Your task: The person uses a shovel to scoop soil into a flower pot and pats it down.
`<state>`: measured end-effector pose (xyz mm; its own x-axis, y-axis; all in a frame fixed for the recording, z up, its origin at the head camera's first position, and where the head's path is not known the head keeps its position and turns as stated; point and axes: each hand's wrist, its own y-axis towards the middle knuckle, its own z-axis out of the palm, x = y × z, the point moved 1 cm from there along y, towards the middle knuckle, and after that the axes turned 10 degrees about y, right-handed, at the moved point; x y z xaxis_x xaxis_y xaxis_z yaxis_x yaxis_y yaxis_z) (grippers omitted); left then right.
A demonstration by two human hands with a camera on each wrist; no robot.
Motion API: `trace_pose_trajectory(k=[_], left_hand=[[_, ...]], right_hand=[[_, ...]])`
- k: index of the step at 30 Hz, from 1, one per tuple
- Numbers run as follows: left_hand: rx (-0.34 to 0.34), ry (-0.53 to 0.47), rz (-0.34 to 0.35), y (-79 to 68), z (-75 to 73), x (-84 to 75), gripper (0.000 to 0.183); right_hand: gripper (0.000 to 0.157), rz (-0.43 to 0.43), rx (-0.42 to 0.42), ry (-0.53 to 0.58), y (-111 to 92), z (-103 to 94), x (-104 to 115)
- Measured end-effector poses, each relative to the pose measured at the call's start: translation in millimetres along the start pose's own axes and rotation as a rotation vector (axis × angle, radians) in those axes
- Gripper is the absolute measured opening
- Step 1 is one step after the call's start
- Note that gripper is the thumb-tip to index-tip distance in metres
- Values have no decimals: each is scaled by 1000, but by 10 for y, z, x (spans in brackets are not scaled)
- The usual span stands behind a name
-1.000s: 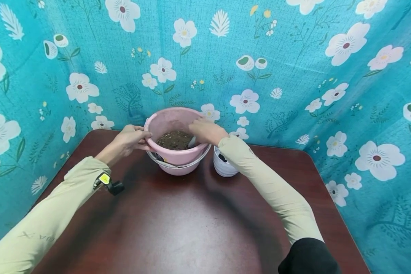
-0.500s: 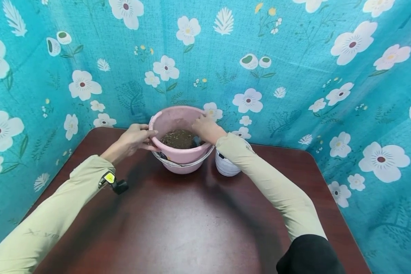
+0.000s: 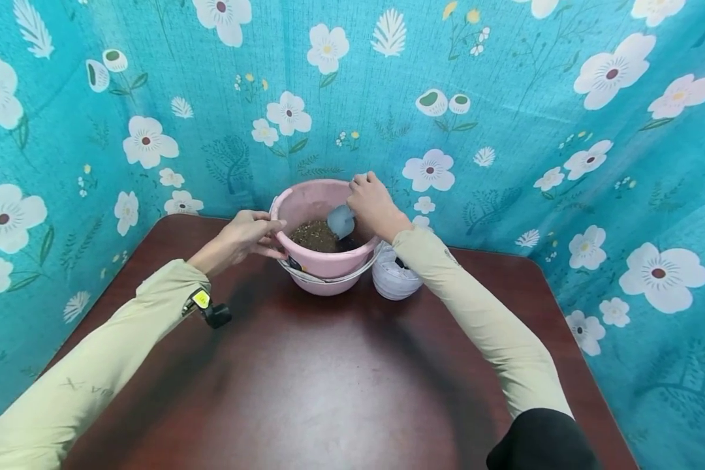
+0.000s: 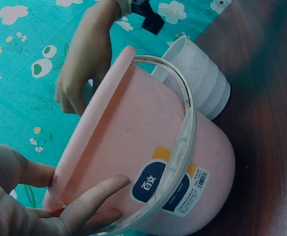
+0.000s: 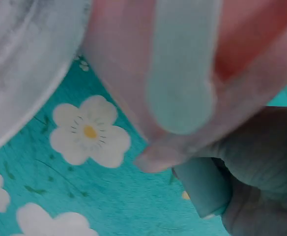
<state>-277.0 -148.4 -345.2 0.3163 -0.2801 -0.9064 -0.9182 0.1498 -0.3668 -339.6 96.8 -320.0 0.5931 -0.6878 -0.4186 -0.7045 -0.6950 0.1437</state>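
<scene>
A pink bucket (image 3: 329,264) with brown soil (image 3: 314,236) in it stands at the back of the table, its white handle (image 4: 185,140) hanging down over a label. My left hand (image 3: 247,238) holds its left rim, thumb at the edge and fingers against the outer wall. Over the bucket's right side, my right hand (image 3: 378,205) grips a small blue-grey garden trowel (image 3: 341,222). The trowel's blade hangs inside the bucket, above the soil. Its handle end (image 5: 202,189) sticks out of the fist in the right wrist view.
A white ribbed pot (image 3: 395,281) stands just right of the bucket, partly under my right forearm. Behind the brown table (image 3: 305,385) hangs a turquoise flowered curtain (image 3: 352,104). A black strap-on device (image 3: 214,314) sits on my left wrist.
My right hand has risen from low in the bucket to rim height, bringing the trowel's blade up into sight. My left hand stays on the rim. The whole view has shifted slightly.
</scene>
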Motion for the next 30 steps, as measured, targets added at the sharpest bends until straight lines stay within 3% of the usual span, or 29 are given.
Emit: trace_pose_trajectory(k=[6, 11, 14, 16, 22, 25, 30], left_hand=[[15, 10, -16, 35, 20, -45, 54], [70, 27, -7, 173, -119, -68, 51], [102, -3, -2, 214, -167, -72, 55], [98, -55, -17, 159, -137, -70, 58], [71, -171, -71, -45, 7, -75, 62], [54, -184, -89, -52, 59, -82, 64], [-11, -154, -101, -1, 99, -78, 61]], right_hand=[[17, -24, 10, 98, -46, 146, -33], [11, -33, 75, 259, -27, 147, -23], [14, -17, 104, 374, -64, 125, -51], [16, -2, 115, 429, -79, 130, -52], [13, -17, 132, 367, -35, 176, 33], [6, -30, 142, 325, -32, 193, 63], [4, -13, 149, 354, -56, 194, 40]])
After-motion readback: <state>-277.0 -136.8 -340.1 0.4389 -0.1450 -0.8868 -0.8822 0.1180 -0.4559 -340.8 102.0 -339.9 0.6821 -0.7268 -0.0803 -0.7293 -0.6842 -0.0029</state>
